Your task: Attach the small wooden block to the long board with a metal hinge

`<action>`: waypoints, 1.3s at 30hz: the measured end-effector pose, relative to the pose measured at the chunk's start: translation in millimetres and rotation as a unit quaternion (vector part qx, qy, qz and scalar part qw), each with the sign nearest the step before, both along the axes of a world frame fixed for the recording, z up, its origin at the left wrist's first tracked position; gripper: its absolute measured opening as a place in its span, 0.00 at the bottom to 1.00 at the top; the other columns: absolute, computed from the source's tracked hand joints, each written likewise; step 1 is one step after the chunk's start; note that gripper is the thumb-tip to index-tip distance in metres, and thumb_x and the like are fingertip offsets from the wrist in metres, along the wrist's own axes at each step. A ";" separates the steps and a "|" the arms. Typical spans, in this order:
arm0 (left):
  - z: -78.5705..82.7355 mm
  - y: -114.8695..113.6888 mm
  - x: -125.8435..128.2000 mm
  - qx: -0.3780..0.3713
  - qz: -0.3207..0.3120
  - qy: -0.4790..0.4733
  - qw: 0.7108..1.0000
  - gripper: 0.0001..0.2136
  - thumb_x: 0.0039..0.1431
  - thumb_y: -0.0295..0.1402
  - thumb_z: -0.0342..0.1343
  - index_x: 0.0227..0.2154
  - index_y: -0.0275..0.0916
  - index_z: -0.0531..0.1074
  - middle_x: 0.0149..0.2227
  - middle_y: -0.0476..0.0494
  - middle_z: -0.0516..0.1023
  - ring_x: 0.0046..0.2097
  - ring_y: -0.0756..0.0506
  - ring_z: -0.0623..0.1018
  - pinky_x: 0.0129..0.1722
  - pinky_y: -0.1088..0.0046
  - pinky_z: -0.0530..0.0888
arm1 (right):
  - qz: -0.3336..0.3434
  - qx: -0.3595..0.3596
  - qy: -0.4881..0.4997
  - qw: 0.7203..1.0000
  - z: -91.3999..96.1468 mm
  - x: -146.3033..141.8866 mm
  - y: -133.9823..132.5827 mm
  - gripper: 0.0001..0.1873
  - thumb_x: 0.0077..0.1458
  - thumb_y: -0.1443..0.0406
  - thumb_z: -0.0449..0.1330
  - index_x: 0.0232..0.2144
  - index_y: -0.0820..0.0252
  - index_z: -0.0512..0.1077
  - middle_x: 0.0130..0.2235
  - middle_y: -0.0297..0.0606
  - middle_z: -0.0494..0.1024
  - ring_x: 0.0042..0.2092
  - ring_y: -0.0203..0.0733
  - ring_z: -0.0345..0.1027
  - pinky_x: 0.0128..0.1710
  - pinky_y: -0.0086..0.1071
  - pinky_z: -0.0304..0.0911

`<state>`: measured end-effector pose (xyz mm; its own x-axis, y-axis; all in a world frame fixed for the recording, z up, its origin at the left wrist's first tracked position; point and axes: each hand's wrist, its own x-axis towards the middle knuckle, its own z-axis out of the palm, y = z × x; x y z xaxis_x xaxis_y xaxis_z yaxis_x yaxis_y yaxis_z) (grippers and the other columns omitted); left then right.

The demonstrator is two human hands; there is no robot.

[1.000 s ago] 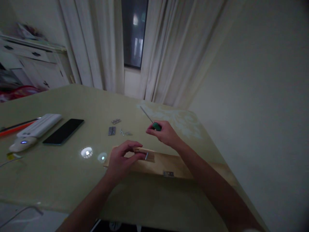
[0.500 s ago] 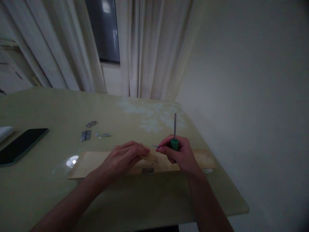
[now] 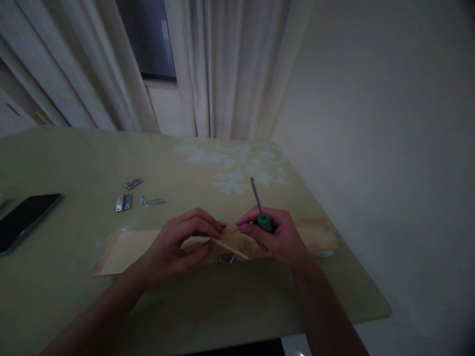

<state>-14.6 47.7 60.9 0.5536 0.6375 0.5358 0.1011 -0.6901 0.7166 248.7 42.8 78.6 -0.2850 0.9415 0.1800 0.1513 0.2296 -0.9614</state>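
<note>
My left hand (image 3: 181, 242) grips a thin wooden piece (image 3: 233, 247), thumb below its edge and fingers on top. The piece stands tilted over a long wooden board (image 3: 135, 247) lying on the table. Partly hidden beneath it is a metal hinge (image 3: 222, 258) at the board's near edge, with what looks like a screw (image 3: 232, 258) beside it. My right hand (image 3: 276, 235) is closed around a screwdriver (image 3: 264, 222) with a green handle, its shaft pointing up and away. Between my right thumb and forefinger a small screw (image 3: 235, 229) points left, close to the wooden piece.
Two hinges lie at the left, one flat (image 3: 123, 202) and one farther back (image 3: 132, 183). Beside them are several loose screws (image 3: 158, 201). A dark phone (image 3: 27, 217) rests at the table's left. A wall (image 3: 389, 148) runs along the right, curtains (image 3: 230, 69) behind.
The wooden piece is tilted more, with my left thumb now lower. My right hand keeps the screw and has brought it against or nearer the piece; the screwdriver shaft leans left. The view shifted slightly.
</note>
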 end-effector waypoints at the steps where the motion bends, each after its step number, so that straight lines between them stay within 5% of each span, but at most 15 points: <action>1: -0.3 -0.6 -0.7 0.009 -0.003 0.006 1.000 0.13 0.64 0.21 0.59 0.48 0.41 0.76 0.48 0.38 0.81 0.55 0.41 0.82 0.51 0.65 0.82 | 0.004 -0.001 -0.004 1.000 0.6 -0.5 -0.3 0.11 0.58 0.55 0.70 0.36 0.56 0.83 0.21 0.27 0.69 0.21 0.28 0.53 0.18 0.27 0.47; 13: -0.3 -4.8 -5.8 0.008 -0.022 0.022 0.999 0.14 0.61 0.19 0.61 0.46 0.41 0.75 0.48 0.39 0.82 0.58 0.39 0.81 0.56 0.61 0.80 | 0.097 -0.045 -0.002 0.994 7.2 -4.4 -7.8 0.10 0.60 0.57 0.68 0.36 0.57 0.83 0.32 0.35 0.83 0.34 0.36 0.73 0.34 0.28 0.67; 21: 2.1 -7.1 -6.4 0.015 -0.019 0.041 0.999 0.15 0.62 0.21 0.61 0.48 0.42 0.76 0.49 0.39 0.83 0.57 0.40 0.82 0.54 0.64 0.81 | 0.110 -0.060 0.011 0.992 7.9 -5.9 -8.7 0.07 0.60 0.59 0.69 0.35 0.56 0.83 0.32 0.33 0.82 0.32 0.33 0.70 0.32 0.26 0.65; 28: 4.2 -10.2 -2.3 0.014 -0.028 0.023 0.999 0.14 0.66 0.21 0.58 0.50 0.43 0.78 0.49 0.38 0.83 0.56 0.41 0.82 0.55 0.64 0.81 | 0.117 -0.104 0.025 0.987 5.4 -3.6 -5.8 0.10 0.59 0.56 0.70 0.37 0.55 0.83 0.28 0.30 0.77 0.21 0.27 0.57 0.18 0.24 0.51; 39: 6.6 -13.5 3.8 -0.015 -0.016 -0.017 1.000 0.12 0.65 0.23 0.62 0.49 0.42 0.80 0.42 0.41 0.85 0.44 0.45 0.85 0.42 0.71 0.82 | 0.115 -0.082 0.009 0.990 4.7 -3.8 -4.1 0.10 0.59 0.57 0.69 0.36 0.57 0.83 0.29 0.33 0.79 0.25 0.30 0.60 0.22 0.26 0.54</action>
